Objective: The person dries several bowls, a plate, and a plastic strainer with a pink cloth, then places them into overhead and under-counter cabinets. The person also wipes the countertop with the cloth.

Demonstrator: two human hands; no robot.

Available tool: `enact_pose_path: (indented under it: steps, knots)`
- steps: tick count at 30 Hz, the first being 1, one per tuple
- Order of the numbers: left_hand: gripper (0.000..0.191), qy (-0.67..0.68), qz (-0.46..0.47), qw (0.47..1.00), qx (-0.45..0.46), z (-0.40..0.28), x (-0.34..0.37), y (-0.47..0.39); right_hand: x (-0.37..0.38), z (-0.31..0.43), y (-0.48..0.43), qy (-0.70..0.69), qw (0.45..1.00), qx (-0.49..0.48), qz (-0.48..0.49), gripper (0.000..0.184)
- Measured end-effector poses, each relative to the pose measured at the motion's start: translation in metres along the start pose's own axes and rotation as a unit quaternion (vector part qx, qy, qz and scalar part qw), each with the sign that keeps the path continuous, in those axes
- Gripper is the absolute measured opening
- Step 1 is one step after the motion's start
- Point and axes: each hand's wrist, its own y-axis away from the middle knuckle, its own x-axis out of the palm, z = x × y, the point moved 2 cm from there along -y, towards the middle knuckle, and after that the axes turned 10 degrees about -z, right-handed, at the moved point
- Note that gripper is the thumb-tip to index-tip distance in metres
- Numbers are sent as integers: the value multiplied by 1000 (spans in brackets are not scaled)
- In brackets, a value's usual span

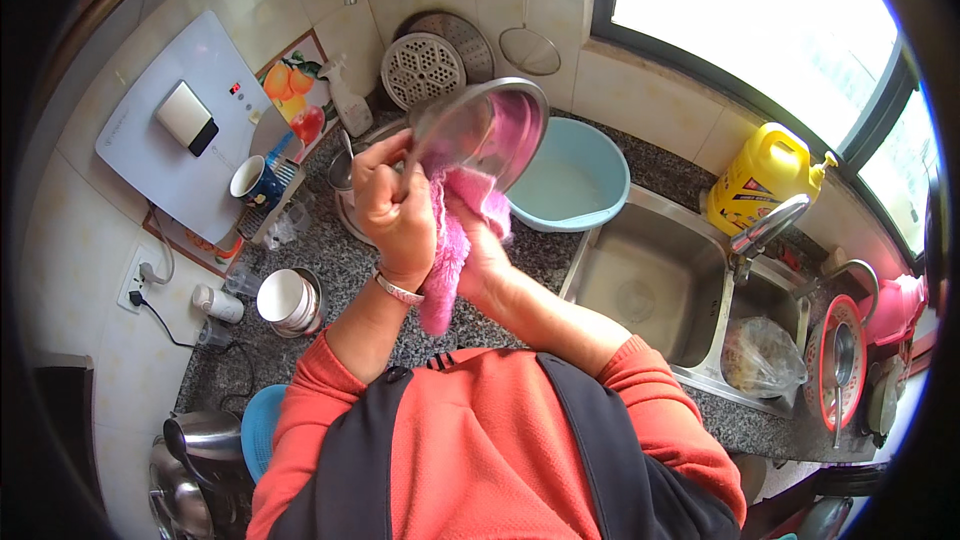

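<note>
A round, shiny stainless steel dish or lid is held up and tilted over the counter, its surface reflecting pink. My left hand, with a bracelet at the wrist, grips its near rim between thumb and fingers. My right hand is closed around a fluffy pink cloth pressed to the dish's lower side. One end of the cloth hangs down between my wrists. The cloth hides most of my right fingers.
Behind the dish stands a light blue basin, left of a double steel sink with a faucet. A yellow jug is by the window. Stacked white bowls and a patterned mug sit to the left.
</note>
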Motion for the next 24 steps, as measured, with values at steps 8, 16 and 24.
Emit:
enact_pose_path:
  steps: [8, 16, 24]
  knots:
    - [21, -222, 235, 889, 325, 16, -19, -28, 2, 90, -2, 794, 235, -557, -72, 21]
    - [17, -57, 270, 925, 260, -9, -23, -24, 7, 93, -1, 764, 413, -495, -23, 28]
    - [21, -34, 78, 993, 83, -6, -24, -21, -29, 25, -27, 219, 958, -176, -57, 36]
